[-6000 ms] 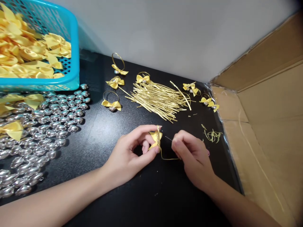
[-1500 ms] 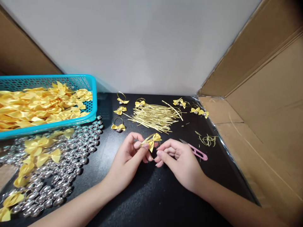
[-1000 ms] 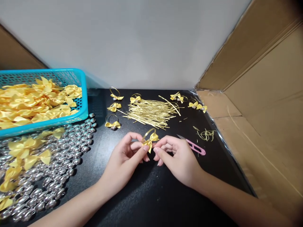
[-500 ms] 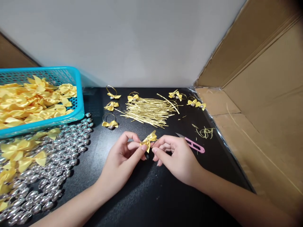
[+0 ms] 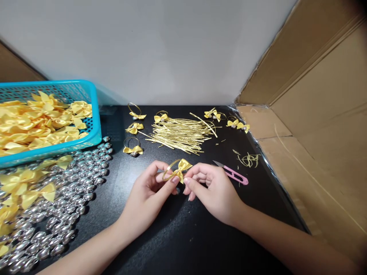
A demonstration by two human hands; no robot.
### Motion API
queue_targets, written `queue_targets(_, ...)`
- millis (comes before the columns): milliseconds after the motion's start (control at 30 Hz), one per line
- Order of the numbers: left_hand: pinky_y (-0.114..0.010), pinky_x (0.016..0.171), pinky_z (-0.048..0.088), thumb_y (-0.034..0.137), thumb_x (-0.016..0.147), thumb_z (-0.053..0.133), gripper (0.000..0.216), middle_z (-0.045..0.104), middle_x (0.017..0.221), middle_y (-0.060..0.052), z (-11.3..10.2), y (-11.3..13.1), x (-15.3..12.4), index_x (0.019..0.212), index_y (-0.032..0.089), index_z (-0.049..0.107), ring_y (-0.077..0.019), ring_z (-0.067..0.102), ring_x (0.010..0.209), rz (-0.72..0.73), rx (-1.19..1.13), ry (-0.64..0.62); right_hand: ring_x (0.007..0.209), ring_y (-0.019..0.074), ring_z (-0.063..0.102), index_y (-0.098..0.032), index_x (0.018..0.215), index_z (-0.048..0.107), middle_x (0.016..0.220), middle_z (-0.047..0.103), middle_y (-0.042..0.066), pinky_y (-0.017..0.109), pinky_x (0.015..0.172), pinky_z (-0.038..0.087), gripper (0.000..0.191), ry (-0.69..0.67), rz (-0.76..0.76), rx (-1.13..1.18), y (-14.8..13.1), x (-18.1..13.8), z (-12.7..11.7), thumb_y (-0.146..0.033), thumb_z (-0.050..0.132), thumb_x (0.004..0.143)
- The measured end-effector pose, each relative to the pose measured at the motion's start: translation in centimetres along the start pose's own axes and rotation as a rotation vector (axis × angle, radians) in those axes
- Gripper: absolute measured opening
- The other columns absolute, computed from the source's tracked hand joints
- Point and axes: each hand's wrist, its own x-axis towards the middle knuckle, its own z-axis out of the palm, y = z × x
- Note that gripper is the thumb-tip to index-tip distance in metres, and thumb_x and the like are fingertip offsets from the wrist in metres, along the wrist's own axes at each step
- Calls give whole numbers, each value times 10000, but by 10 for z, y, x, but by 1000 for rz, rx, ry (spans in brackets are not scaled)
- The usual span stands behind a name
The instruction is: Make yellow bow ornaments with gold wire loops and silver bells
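Note:
A yellow satin bow [image 5: 182, 168] with a gold twist-tie loop [image 5: 167, 172] is held between my two hands above the black table. My left hand [image 5: 153, 187] is closed, its thumb and fingers pinching the bow's lower left side beside the loop. My right hand [image 5: 210, 185] has thumb and forefinger pressed together at the bow's right edge; the exact spot it grips is partly hidden. Just beyond lies a pile of gold twist ties [image 5: 180, 135]. Pink-handled thread snips [image 5: 236, 175] rest to the right of my right hand.
A blue basket [image 5: 98, 126] of yellow bows stands at left, with shiny silver beads [image 5: 65, 206] and loose bows [image 5: 24, 181] before it. Bows with loops [image 5: 133, 149] lie around the twist ties. Tie scraps [image 5: 249, 160] lie right. Cardboard [image 5: 323, 95] borders the right side.
The bow has turned so its face shows more, and the round gold loop now stands out on its left. Both hands stay almost in place.

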Motion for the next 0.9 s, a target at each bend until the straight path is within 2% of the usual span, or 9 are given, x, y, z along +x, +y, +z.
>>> queue_targets(233, -197, 567, 444, 271, 806, 719, 201, 626, 590, 57, -2, -3, 0, 792, 205, 529, -101, 564, 557, -19, -2, -17, 511, 87, 607, -159, 748, 580, 625, 653, -16, 237, 572, 533, 99, -48, 84, 101, -1, 1, 0, -209, 634, 815)
queue_targets(500, -183, 573, 410, 272, 820, 719, 182, 616, 645, 46, -5, -5, 0, 741, 193, 575, -91, 513, 590, 39, 0, -3, 496, 95, 596, -164, 733, 586, 604, 644, -23, 249, 560, 531, 119, -36, 108, 102, -2, 2, -1, -229, 665, 793)
queue_targets(600, -200, 587, 418, 309, 830, 713, 192, 626, 682, 22, -6, -5, 0, 722, 186, 612, -107, 517, 619, 42, -3, -2, 488, 89, 587, -163, 738, 595, 597, 640, -25, 239, 546, 525, 99, -34, 91, 90, -3, 2, -2, -219, 655, 793)
queue_targets(733, -218, 589, 419, 373, 824, 719, 249, 581, 623, 21, -8, -9, 1, 687, 183, 634, -121, 494, 610, 7, -63, -30, 506, 94, 588, -170, 755, 596, 594, 632, -26, 231, 536, 524, 64, 8, 28, 64, -4, 0, -1, -201, 640, 789)
queue_targets(900, -234, 620, 429, 366, 814, 735, 208, 628, 668, -3, -10, -15, 3, 724, 182, 702, -132, 512, 639, -10, -117, -62, 522, 108, 600, -169, 742, 608, 587, 636, -14, 237, 535, 508, 45, 24, -65, -32, -3, -2, -1, -165, 623, 785)
